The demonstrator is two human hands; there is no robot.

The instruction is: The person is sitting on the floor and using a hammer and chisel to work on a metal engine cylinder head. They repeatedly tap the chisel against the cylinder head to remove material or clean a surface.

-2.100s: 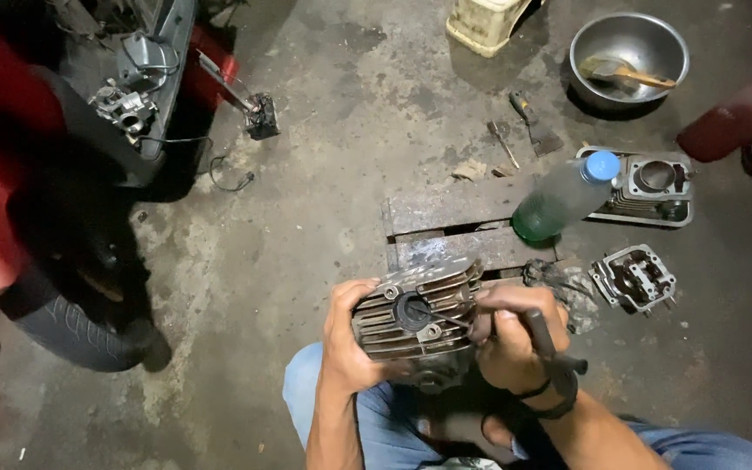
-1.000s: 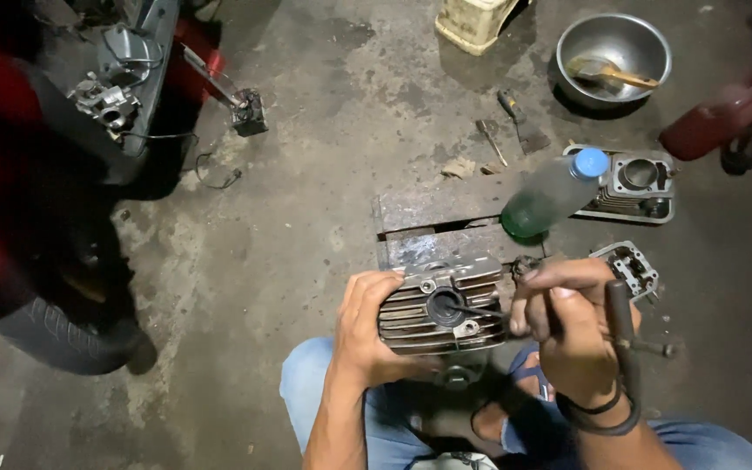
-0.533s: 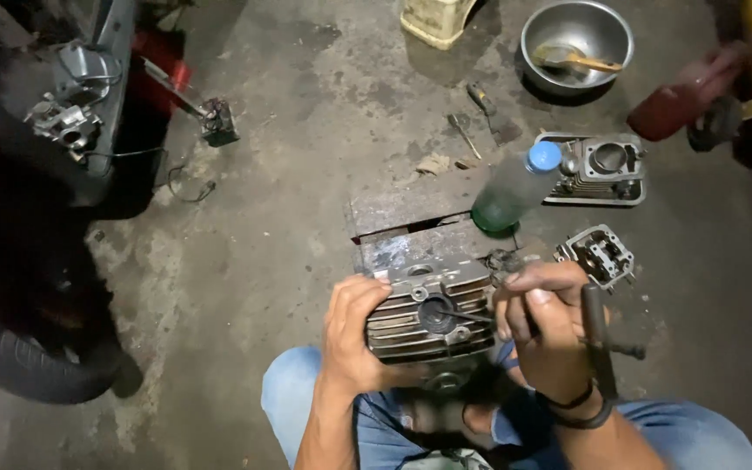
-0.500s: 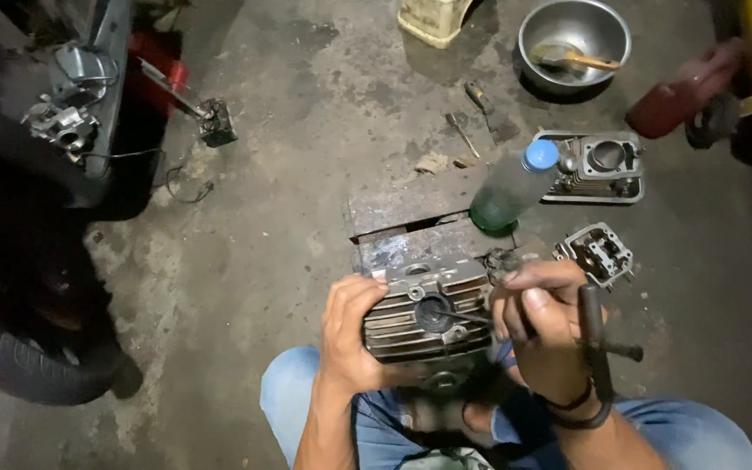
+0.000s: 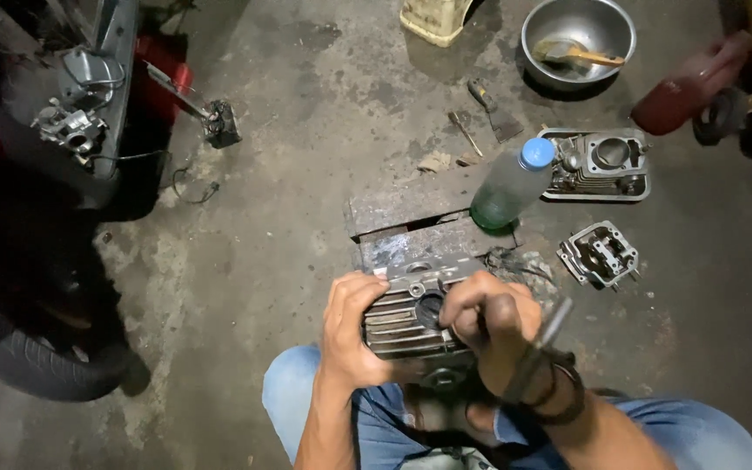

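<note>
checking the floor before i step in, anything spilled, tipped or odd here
Nothing looks spilled. The plastic bottle with green liquid stands capped among engine parts on the stained floor. Both hands hold a finned cylinder head.

I see no labels, signs or screens. For packages, a clear plastic bottle with a blue cap and green liquid at its base stands tilted on the floor, and a cream plastic container sits at the top edge.
</note>
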